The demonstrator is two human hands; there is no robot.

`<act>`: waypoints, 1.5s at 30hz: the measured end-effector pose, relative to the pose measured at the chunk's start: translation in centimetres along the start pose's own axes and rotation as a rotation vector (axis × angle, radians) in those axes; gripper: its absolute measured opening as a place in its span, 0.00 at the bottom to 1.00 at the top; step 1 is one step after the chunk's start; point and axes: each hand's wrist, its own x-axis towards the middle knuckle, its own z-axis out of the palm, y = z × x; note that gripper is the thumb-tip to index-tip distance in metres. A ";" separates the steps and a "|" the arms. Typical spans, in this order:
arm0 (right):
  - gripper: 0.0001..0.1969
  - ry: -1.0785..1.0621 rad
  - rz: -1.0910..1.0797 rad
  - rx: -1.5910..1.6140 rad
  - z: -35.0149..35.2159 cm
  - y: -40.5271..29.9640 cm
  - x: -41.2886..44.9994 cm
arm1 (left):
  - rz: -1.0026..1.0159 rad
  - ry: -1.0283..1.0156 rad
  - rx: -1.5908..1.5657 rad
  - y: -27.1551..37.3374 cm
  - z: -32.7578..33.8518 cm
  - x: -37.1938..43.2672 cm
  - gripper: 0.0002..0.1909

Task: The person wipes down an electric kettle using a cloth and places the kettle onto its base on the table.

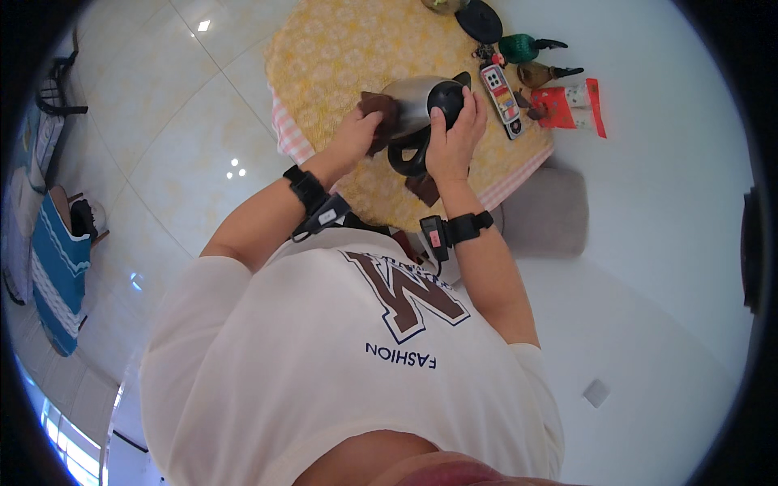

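Note:
A stainless steel electric kettle is held tilted on its side above the table, its black lid facing right. The kettle's black handle hangs on the side nearest me. My right hand grips the lid end, thumb and fingers spread around it. In my left hand a brown cloth is pressed against the kettle's base end. Another brown piece of cloth lies on the table below the handle, partly hidden by my right wrist.
A yellow patterned cover lies over the table. Along its right side are a sticker-covered handheld device, a red snack packet, a green bottle, an amber bottle and a black disc. A grey stool stands by the wall.

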 end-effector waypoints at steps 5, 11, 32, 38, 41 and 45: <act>0.32 0.005 -0.040 -0.007 -0.1 0.4 0.0 | 0.806 0.053 0.318 2.2 4.9 -1.3 0.14; 0.32 -0.002 -0.027 0.017 0.1 -0.6 0.1 | 0.458 0.143 0.255 -0.4 1.5 8.9 0.13; 0.34 -0.004 -0.049 -0.010 0.1 0.0 0.3 | 0.396 -0.069 0.412 5.4 4.9 8.1 0.20; 0.34 -0.011 -0.024 0.004 0.0 0.1 0.0 | 0.346 -0.036 0.548 5.4 5.0 5.1 0.19; 0.34 -0.011 -0.040 -0.002 0.0 -0.2 0.1 | 0.960 0.226 0.449 0.6 5.6 3.2 0.20; 0.34 -0.005 -0.043 0.014 0.0 0.0 -0.1 | -0.124 0.223 -0.241 0.3 2.9 4.2 0.20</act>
